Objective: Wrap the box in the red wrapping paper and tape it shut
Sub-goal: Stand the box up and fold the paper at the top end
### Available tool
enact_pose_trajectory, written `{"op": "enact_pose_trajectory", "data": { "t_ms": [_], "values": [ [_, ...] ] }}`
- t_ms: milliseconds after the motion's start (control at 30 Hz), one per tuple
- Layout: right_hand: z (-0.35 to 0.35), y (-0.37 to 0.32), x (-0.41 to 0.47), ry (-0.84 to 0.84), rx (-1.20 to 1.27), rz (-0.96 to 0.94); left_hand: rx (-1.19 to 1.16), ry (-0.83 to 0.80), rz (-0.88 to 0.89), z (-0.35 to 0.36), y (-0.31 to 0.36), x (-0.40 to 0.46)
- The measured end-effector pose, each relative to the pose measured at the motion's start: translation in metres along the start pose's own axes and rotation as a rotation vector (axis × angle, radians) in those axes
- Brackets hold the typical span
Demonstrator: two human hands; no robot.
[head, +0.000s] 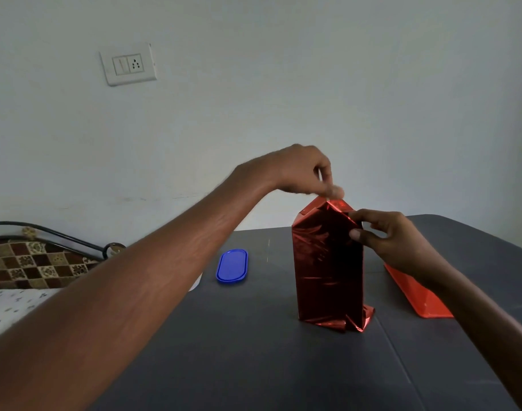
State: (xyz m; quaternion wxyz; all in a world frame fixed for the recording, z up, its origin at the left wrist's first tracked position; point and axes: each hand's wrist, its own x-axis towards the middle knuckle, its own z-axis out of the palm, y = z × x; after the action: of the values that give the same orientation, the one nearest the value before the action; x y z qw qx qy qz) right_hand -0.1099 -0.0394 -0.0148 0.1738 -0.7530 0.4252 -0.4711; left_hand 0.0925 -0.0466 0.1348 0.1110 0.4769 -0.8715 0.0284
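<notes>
On dark table, both hands' fingers pinch upright wrapped box's top folds.

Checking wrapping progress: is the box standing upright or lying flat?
Upright. The red-wrapped box stands on end on the dark table, with the left hand and right hand pinching its top paper.
</notes>
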Motion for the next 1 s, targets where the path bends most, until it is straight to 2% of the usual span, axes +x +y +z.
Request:
{"op": "enact_pose_trajectory", "data": {
  "t_ms": [67,133,267,367,600,833,900,1000],
  "values": [
    [0.001,-0.002,-0.002,0.006,0.01,-0.002,-0.009,-0.129,-0.04,0.005,-0.005,-0.005],
    [0.002,-0.002,-0.002,0.012,0.019,0.0,-0.073,-0.139,-0.025,0.016,-0.013,-0.008],
    [0.004,0.001,-0.002,0.013,0.076,0.029,-0.299,0.089,0.036,0.033,-0.021,-0.009],
    [0.004,0.001,-0.002,0.03,0.119,0.031,-0.391,0.18,0.028,0.038,-0.023,-0.007],
    [0.008,0.001,0.001,0.045,0.154,0.003,-0.461,0.299,0.008,0.049,-0.026,-0.004],
    [0.003,0.012,0.01,-0.045,0.272,0.008,-0.507,0.347,0.057,0.049,-0.025,-0.007],
    [0.002,0.013,0.01,-0.057,0.301,0.009,-0.52,0.326,0.051,0.047,-0.025,-0.008],
    [0.003,0.016,0.01,-0.056,0.322,0.016,-0.546,0.201,0.015,0.045,-0.032,-0.011]
  ]
}}
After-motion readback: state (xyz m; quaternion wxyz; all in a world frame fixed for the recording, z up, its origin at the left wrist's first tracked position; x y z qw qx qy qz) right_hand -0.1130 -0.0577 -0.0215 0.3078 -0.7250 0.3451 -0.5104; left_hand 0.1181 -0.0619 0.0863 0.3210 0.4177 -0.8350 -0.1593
